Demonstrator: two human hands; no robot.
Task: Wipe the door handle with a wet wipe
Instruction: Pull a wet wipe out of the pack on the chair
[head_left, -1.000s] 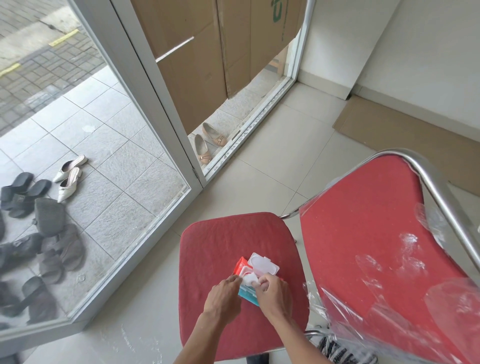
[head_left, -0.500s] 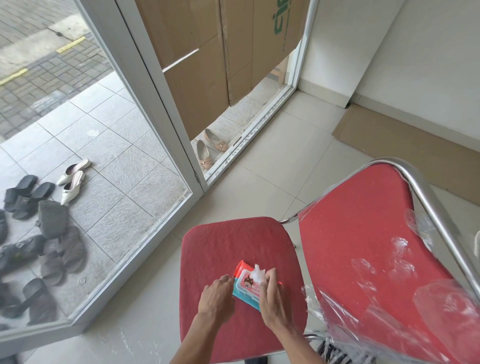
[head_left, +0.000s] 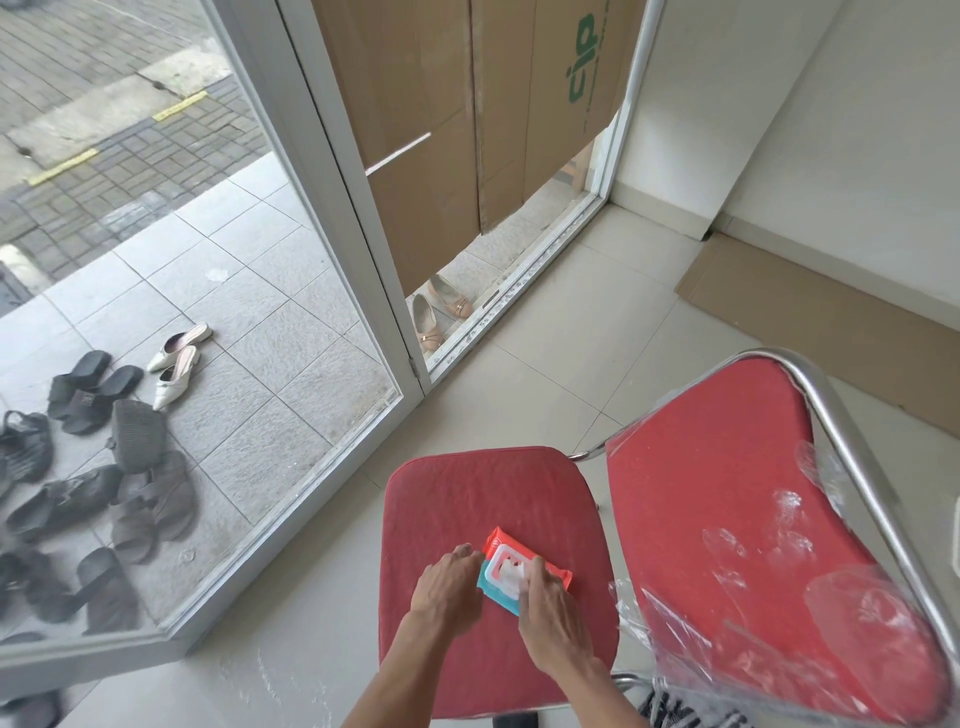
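Both forearms are extended forward from the near edge over the red chair seat (head_left: 457, 499). The left hand (head_left: 447, 584) is curled, knuckles up, fingertips pressed against the left edge of the wet wipe pack (head_left: 511, 566), which lies flat on the seat. The right hand (head_left: 545, 597) is laid palm down, fingers flat, over the pack's right half, beside the white lid. The red backrest (head_left: 727, 519), partly covered in plastic film, is positioned at right. Farther left, a glass door (head_left: 208, 312) is seen. No handle can be made out.

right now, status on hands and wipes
Both hands on wipes pack on red chair seat: left hand steadying, right hand pressing lid. Nothing in the way.
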